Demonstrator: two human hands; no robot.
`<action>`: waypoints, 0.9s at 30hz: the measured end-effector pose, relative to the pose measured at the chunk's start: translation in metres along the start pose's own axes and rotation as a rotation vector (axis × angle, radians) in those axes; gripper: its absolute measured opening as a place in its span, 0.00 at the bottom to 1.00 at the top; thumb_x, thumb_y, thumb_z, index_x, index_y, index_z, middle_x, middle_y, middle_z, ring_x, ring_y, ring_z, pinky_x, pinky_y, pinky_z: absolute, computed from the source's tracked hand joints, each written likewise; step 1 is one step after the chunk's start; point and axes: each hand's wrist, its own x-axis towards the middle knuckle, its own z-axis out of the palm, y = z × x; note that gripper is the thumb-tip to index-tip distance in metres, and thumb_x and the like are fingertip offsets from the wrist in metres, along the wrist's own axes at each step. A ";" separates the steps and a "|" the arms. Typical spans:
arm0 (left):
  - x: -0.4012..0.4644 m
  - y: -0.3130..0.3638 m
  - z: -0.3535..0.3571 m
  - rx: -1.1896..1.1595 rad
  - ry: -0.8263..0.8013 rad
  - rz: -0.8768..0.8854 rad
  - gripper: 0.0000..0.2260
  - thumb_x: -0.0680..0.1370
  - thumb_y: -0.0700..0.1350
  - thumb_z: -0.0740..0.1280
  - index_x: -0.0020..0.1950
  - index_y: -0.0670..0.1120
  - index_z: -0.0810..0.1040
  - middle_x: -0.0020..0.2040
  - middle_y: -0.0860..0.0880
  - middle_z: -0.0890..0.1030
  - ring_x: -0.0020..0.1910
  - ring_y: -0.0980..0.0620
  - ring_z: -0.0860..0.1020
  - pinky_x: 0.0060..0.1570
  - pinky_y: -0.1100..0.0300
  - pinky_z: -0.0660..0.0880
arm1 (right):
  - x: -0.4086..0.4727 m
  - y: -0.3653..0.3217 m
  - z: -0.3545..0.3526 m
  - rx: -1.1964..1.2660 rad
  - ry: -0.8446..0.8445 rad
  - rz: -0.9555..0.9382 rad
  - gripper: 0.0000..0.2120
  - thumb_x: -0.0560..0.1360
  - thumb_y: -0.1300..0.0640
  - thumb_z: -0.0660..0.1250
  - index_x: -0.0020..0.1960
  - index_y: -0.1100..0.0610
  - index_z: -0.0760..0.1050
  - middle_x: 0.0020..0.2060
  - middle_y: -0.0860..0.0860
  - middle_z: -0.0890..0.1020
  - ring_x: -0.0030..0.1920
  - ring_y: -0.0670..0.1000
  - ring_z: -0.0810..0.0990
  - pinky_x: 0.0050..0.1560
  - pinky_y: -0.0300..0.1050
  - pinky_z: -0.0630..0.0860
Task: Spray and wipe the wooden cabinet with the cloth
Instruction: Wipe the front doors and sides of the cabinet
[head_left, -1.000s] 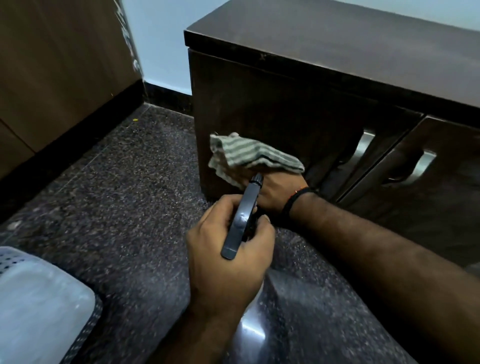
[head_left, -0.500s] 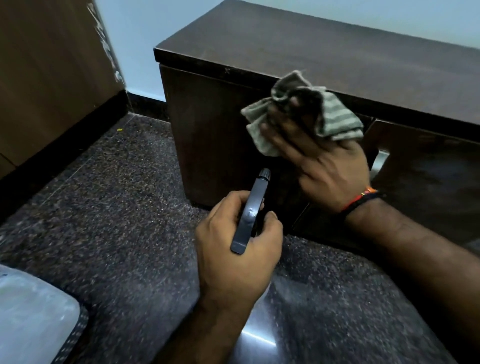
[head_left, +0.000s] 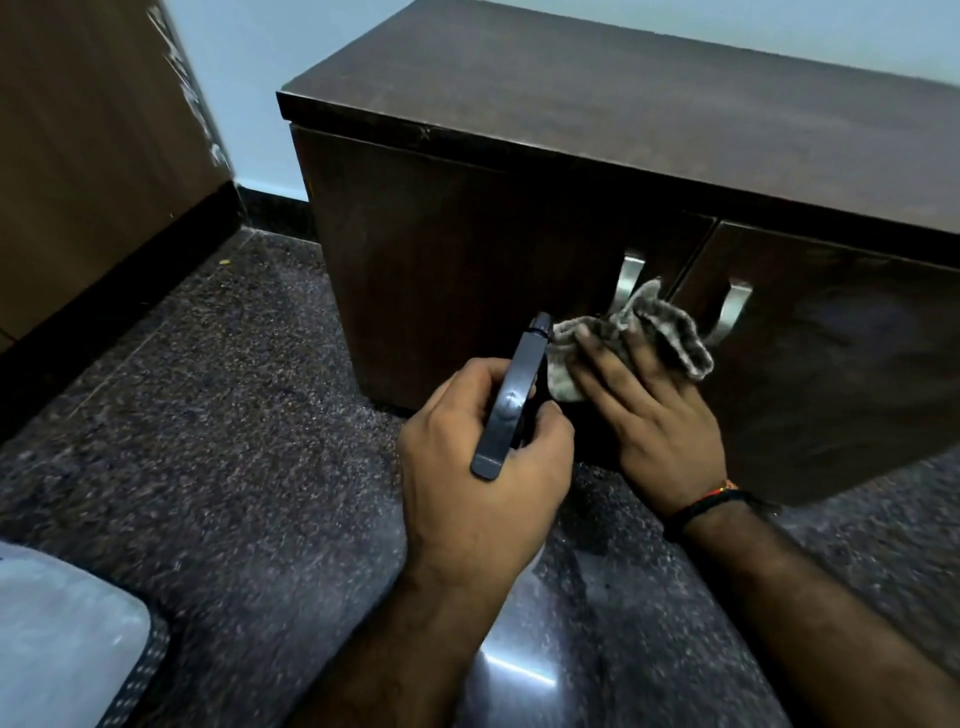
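Centre frame, left hand (head_left: 483, 478) wraps tight around the spray bottle (head_left: 511, 402), nozzle up. Just right, right hand (head_left: 657, 410), fingers flat, presses the cloth (head_left: 670, 332) against the cabinet (head_left: 467, 270) door below the handle (head_left: 626, 283).

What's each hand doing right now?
Left hand: grips the spray bottle.
Right hand: straight fingers press the cloth against the cabinet front.

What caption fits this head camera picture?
Right hand presses striped grey cloth against dark wooden cabinet; left hand grips dark spray bottle.
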 end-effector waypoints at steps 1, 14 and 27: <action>0.000 0.001 0.001 -0.006 -0.003 0.002 0.04 0.71 0.47 0.74 0.43 0.51 0.81 0.34 0.53 0.81 0.34 0.54 0.79 0.34 0.58 0.76 | -0.003 -0.001 0.002 -0.013 -0.026 0.009 0.36 0.73 0.62 0.74 0.79 0.55 0.65 0.80 0.51 0.59 0.81 0.58 0.52 0.75 0.56 0.59; 0.002 0.004 0.009 0.000 0.031 0.013 0.05 0.69 0.48 0.73 0.41 0.48 0.80 0.33 0.51 0.80 0.35 0.50 0.80 0.37 0.49 0.79 | 0.059 0.012 -0.033 0.010 0.205 0.033 0.28 0.80 0.63 0.63 0.79 0.56 0.63 0.79 0.53 0.62 0.80 0.58 0.53 0.80 0.56 0.51; 0.000 0.027 0.024 0.003 -0.016 -0.018 0.05 0.71 0.47 0.72 0.40 0.47 0.79 0.30 0.48 0.81 0.32 0.47 0.82 0.36 0.46 0.80 | 0.042 0.036 -0.033 0.016 -0.009 -0.330 0.25 0.77 0.53 0.72 0.72 0.57 0.73 0.76 0.50 0.69 0.78 0.51 0.63 0.67 0.49 0.65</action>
